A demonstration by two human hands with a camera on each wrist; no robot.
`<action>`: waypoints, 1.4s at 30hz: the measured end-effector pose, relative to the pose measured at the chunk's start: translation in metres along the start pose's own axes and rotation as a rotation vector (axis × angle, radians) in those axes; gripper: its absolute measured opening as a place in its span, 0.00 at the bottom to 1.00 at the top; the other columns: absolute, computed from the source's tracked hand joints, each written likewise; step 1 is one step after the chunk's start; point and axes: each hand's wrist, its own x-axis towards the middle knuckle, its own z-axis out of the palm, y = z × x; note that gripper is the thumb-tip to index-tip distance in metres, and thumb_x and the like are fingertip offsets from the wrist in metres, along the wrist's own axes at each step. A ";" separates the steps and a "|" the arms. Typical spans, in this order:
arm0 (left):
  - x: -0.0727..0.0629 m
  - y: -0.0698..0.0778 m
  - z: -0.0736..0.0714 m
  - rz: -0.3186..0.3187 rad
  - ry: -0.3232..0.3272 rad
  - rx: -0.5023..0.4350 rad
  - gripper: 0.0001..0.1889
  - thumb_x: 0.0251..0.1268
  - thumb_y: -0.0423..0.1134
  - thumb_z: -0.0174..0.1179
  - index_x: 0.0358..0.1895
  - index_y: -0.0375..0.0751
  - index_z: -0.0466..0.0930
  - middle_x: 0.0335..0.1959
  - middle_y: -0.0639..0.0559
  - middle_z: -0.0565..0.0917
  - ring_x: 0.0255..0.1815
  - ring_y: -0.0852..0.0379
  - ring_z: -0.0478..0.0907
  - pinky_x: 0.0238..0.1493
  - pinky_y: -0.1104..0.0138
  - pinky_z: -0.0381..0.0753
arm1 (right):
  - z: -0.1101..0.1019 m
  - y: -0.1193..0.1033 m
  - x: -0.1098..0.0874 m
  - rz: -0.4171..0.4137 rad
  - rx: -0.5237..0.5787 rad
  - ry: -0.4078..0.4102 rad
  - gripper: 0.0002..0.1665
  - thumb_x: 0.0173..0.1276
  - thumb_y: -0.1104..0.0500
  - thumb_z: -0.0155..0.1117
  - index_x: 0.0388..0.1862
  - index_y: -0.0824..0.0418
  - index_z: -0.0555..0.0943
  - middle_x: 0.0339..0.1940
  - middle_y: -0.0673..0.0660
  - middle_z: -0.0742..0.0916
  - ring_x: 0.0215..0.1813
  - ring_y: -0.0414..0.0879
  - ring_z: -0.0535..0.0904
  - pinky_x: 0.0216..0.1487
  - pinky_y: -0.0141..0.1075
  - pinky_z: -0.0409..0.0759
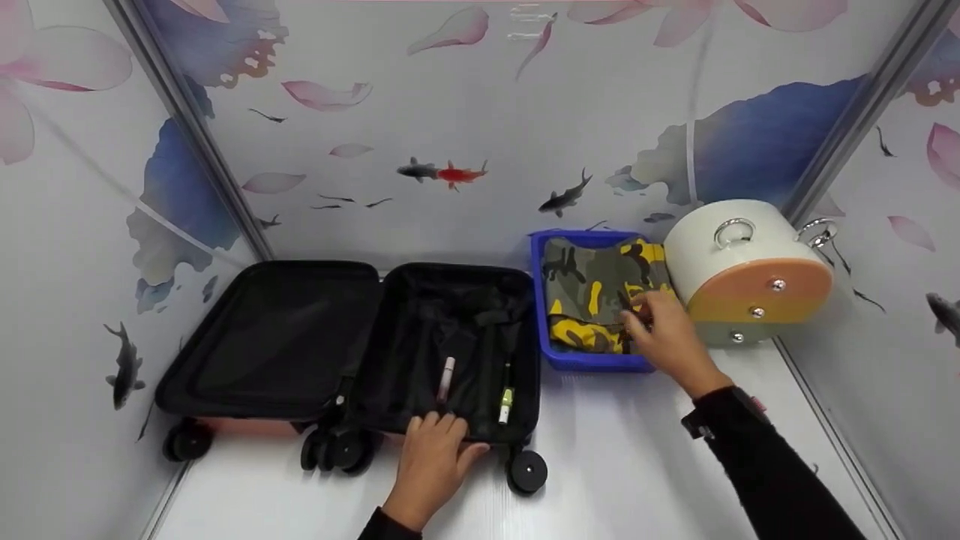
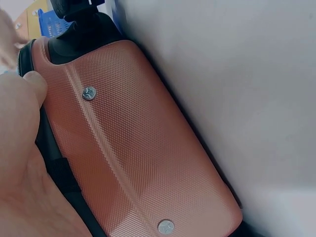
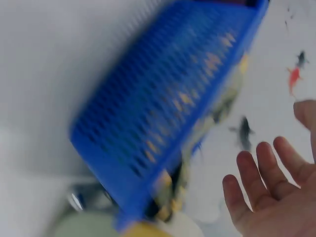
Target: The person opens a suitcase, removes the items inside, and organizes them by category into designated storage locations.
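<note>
Left hand (image 1: 433, 461) grips a suitcase (image 2: 138, 138) on the white surface (image 1: 615, 450) (fish-printed wall (image 1: 480, 105) behind), right hand (image 1: 666, 337) loose.

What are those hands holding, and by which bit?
The left hand grips the open suitcase by its near rim, thumb on the outside. The right hand, over the blue basket, holds nothing.

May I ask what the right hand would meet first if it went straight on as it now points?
Probably the camouflage cloth in the blue basket, though how high the right hand hovers is unclear.
</note>
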 end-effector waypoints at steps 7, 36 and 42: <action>0.000 0.000 -0.001 0.001 -0.001 0.016 0.22 0.75 0.65 0.64 0.39 0.50 0.81 0.34 0.55 0.83 0.36 0.54 0.72 0.44 0.60 0.65 | -0.084 0.001 0.045 -0.075 -0.076 0.252 0.18 0.85 0.59 0.58 0.61 0.73 0.80 0.53 0.73 0.81 0.56 0.69 0.75 0.59 0.61 0.71; 0.000 0.002 0.002 0.014 0.002 0.051 0.22 0.73 0.67 0.65 0.36 0.52 0.77 0.31 0.57 0.79 0.33 0.56 0.68 0.42 0.62 0.63 | -0.150 0.084 0.093 0.056 -0.310 -0.036 0.20 0.77 0.66 0.50 0.63 0.73 0.76 0.57 0.85 0.80 0.61 0.90 0.72 0.64 0.79 0.69; 0.002 -0.002 0.001 0.011 0.010 0.052 0.23 0.74 0.68 0.63 0.36 0.53 0.77 0.30 0.58 0.78 0.32 0.58 0.66 0.41 0.63 0.61 | -0.156 0.079 0.096 0.037 -0.292 -0.076 0.21 0.73 0.68 0.50 0.61 0.73 0.79 0.56 0.83 0.84 0.61 0.88 0.74 0.66 0.77 0.69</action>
